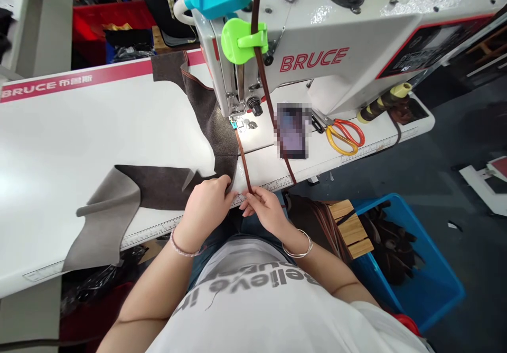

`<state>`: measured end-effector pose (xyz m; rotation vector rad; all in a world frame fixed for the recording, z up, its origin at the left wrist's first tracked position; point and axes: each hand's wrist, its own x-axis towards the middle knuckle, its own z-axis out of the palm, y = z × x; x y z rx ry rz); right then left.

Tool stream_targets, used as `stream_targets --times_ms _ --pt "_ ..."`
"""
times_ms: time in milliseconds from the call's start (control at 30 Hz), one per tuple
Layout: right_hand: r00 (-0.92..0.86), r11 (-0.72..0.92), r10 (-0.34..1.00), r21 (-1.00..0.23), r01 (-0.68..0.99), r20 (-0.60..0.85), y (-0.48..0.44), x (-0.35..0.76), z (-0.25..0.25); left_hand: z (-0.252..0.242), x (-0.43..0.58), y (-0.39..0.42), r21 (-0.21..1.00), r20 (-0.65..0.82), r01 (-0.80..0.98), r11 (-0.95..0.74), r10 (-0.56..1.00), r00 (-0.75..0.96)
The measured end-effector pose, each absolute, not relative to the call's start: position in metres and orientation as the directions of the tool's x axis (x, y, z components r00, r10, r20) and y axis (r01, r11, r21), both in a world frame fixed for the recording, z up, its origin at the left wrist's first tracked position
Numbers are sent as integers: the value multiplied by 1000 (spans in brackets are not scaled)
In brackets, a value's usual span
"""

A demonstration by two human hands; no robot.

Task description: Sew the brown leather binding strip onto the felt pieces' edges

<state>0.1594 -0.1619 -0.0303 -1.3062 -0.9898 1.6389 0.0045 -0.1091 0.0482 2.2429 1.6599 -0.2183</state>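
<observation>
A dark brown fabric piece (pixel 158 187) runs along the table's front edge and curves back under the head of the sewing machine (pixel 317 41). My left hand (pixel 209 200) is closed on its near edge, close to the ruler strip. A narrow reddish-brown binding strip (pixel 243 158) comes from the blue presser foot (pixel 233 124) toward me. My right hand (pixel 263 208) pinches the strip's near end at the table edge. Both hands are close together, in front of the needle. The fabric's far left end lies folded, with its grey side showing.
Scissors (pixel 344 135) with red and yellow handles lie right of a blurred-out rectangular item (pixel 293 131). A thread cone (pixel 384 102) lies farther right. A longer brown strip hangs past a green clip (pixel 245 40). Below right is a blue bin (pixel 428 268) of dark pieces.
</observation>
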Motion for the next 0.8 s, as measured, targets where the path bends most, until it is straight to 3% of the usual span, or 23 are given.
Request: stream_targets --times_ms 167,233,367,500,667,800 --pt "-147 -389 916 -917 -91 -374 -162 159 -26 50 -4 -124 56 -390 963 -262 882 263" --pt "-147 -387 916 -918 -88 -373 -163 159 -25 49 -3 -128 74 -393 952 -298 868 303" --pt "-148 -364 926 -925 -110 -347 -163 159 -25 45 6 -132 310 -392 883 -352 799 456" --pt "-114 -317 945 -944 -93 -306 -163 165 -22 42 15 -136 564 -337 771 -295 770 542" --pt "-49 -258 964 -964 72 -261 -161 176 -19 40 12 -140 742 -378 637 -209 653 656" --pt "-6 -237 971 -963 129 -240 -158 180 -19 29 5 -143 789 -425 595 -153 563 709"
